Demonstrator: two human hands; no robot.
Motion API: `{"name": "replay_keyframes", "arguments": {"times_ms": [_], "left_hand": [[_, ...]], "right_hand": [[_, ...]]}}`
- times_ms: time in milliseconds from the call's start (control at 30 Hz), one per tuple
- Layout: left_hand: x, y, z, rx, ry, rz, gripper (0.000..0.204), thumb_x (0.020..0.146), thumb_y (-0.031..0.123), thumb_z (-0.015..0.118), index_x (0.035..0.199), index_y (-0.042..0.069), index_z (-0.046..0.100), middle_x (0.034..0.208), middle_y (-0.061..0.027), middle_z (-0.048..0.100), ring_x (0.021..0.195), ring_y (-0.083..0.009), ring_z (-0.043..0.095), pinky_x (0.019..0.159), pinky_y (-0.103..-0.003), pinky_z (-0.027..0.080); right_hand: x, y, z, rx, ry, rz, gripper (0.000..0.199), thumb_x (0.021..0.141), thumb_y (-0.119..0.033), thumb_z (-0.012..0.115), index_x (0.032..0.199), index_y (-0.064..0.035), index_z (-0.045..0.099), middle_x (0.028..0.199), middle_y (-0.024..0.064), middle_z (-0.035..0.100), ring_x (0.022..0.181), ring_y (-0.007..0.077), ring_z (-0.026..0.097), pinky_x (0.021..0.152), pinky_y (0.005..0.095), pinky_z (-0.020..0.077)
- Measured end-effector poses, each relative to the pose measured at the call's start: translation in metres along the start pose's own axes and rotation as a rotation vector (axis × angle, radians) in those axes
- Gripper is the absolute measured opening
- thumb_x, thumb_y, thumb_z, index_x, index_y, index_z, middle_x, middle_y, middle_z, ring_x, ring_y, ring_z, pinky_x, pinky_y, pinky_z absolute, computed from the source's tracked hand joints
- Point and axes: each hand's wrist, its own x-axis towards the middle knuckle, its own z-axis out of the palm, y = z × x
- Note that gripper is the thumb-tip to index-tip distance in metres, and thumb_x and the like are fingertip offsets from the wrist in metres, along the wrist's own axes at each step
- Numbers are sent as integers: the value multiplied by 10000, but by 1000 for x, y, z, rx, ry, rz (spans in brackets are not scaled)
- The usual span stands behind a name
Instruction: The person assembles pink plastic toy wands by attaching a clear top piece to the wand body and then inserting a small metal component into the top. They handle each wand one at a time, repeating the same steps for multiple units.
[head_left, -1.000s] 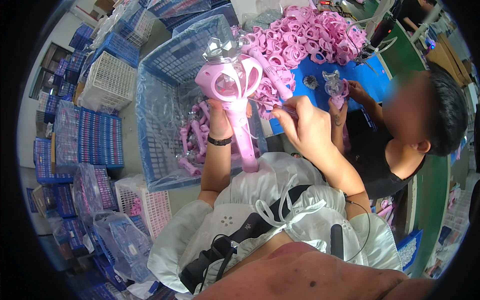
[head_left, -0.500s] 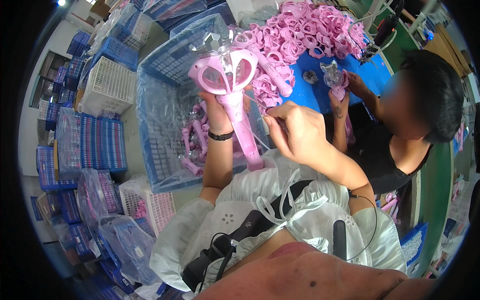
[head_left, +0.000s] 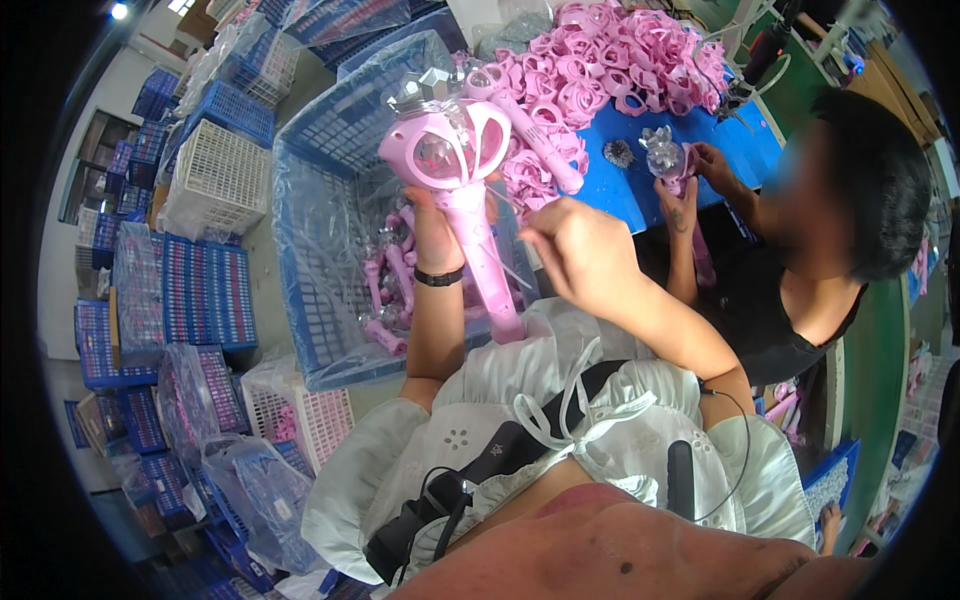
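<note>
While the left hand, a dark band on its wrist, is wrapped around the upper handle of a pink wand, the right hand is raised just beside it with its fingers curled inward; whether anything small is pinched in those fingers cannot be told. The wand stands nearly upright in front of the person's body, its head tilted slightly to the left and its lower end against the person's white ruffled top. Its head is a pink open frame around a clear ball, topped by a silver faceted crown. A thin pale cord runs beside the handle.

Behind the wand, a large blue crate lined with clear plastic holds more pink wands. To the right of the crate, a desk with a blue surface carries a big heap of pink frame pieces. Near the heap lies a small spiky greyish cluster. At the desk on the right, a co-worker in black holds a similar wand with a clear top in both hands. On the far left are stacked blue crates and white crates.
</note>
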Motion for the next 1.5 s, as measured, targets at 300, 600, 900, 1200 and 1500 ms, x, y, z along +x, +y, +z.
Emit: {"name": "replay_keyframes", "arguments": {"times_ms": [300, 600, 900, 1200, 1500], "left_hand": [[-6, -10, -11, 14, -4, -20, 807, 762, 687, 525, 1162, -13, 501, 943, -159, 637, 640, -187, 610, 565, -293, 496], [-9, -20, -9, 236, 94, 57, 640, 893, 516, 476, 1295, 43, 323, 1007, -181, 601, 693, -191, 615, 601, -302, 526], [-10, -15, -12, 229, 27, 1, 613, 923, 317, 538, 1377, 102, 187, 1143, -121, 502, 815, -196, 606, 628, -331, 549], [-19, -9, 4, 510, -24, 174, 900, 789, 416, 701, 1374, -12, 169, 1339, -135, 339, 1221, -222, 392, 1013, -354, 333], [-22, -12, 6, 504, -116, 203, 964, 740, 403, 751, 1370, -26, 161, 1359, -140, 323, 1224, -211, 393, 1008, -343, 348]], "right_hand": [[-10, 10, 15, 65, 113, 210, 237, 825, -161, 666, 924, -28, 495, 690, 131, 612, 588, 292, 626, 501, 360, 485], [-20, 31, 27, 719, 217, 887, 223, 885, -172, 611, 930, 14, 496, 694, 131, 636, 591, 167, 630, 550, 271, 480], [-24, 42, 9, -270, -95, 197, 208, 842, -281, 620, 878, -76, 614, 686, 94, 558, 618, 296, 594, 518, 381, 481], [-41, 40, 13, -1, -139, 349, 244, 882, -248, 576, 867, -14, 643, 776, 140, 651, 673, 330, 620, 580, 388, 494], [-55, 44, 13, 438, -184, 727, 292, 905, -289, 564, 903, -12, 656, 671, 146, 612, 576, 273, 571, 579, 327, 463]]}}
